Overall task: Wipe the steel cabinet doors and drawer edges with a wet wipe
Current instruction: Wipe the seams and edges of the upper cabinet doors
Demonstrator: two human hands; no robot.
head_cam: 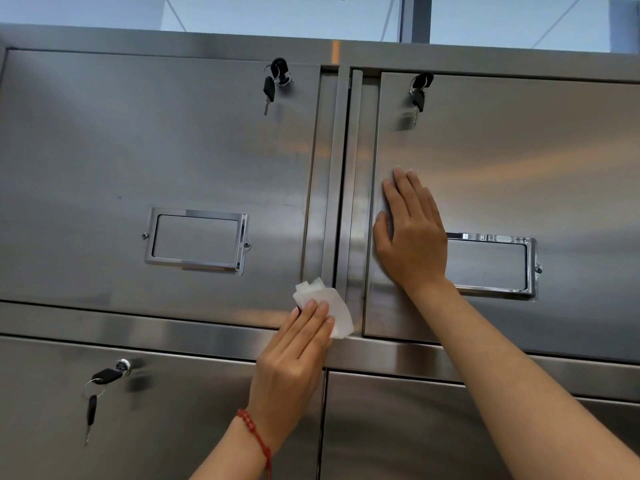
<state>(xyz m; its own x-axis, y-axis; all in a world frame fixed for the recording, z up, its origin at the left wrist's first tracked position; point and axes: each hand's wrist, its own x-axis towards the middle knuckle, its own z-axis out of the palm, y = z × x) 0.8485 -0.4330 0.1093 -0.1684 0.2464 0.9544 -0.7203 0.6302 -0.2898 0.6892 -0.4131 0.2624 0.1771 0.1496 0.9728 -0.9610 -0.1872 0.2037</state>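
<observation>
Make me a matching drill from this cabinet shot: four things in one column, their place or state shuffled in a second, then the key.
Column 1
1. wet wipe
2. right hand
3. red bead bracelet
4. lower-left key

Column 2
A. lies flat on the upper right door
B. hangs from a lock
C. pressed by the left hand at the doors' bottom edge
D. sits round the left wrist

Pairs: 1-C, 2-A, 3-D, 4-B

Soft, even daylight comes from the pale blue window glass (pixel 277 15) above the brushed stainless-steel cabinet (pixel 173 150), whose doors carry hazy orange-white reflections and dim grey patches. Wide-angle distortion bows the cabinet's top edge. Focus is slightly soft throughout.
</observation>
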